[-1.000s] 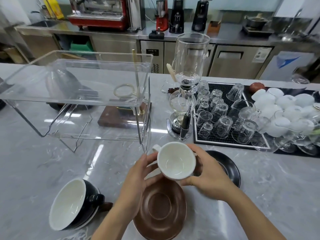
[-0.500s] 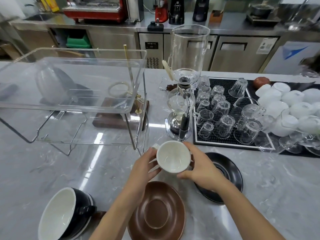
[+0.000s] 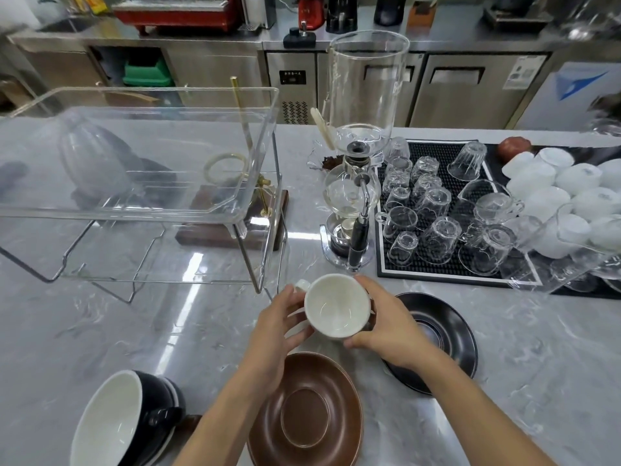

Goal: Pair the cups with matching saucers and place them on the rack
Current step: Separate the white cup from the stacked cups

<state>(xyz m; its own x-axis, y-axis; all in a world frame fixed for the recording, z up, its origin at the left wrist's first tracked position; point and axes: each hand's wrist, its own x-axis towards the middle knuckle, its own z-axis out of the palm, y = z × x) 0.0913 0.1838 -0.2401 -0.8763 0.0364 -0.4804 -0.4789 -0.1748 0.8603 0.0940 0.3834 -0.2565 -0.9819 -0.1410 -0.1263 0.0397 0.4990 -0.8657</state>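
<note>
White cup (image 3: 337,306): gripped by left hand (image 3: 281,326) and right hand (image 3: 389,327), now carried beyond the brown saucer (image 3: 305,415) toward frame centre. Brown saucer evidently rejected; pairing pending, clear rack (image 3: 141,183) unfilled.

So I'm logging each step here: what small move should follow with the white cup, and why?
Probably keep the white cup in both hands and look for a white saucer. The only loose saucers in view are brown and black, and neither matches.

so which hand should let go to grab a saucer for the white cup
Left, probably: the left hand touches the white ceramic cup only near its handle, just above the round brown saucer. The right hand grips the cup's body.
</note>
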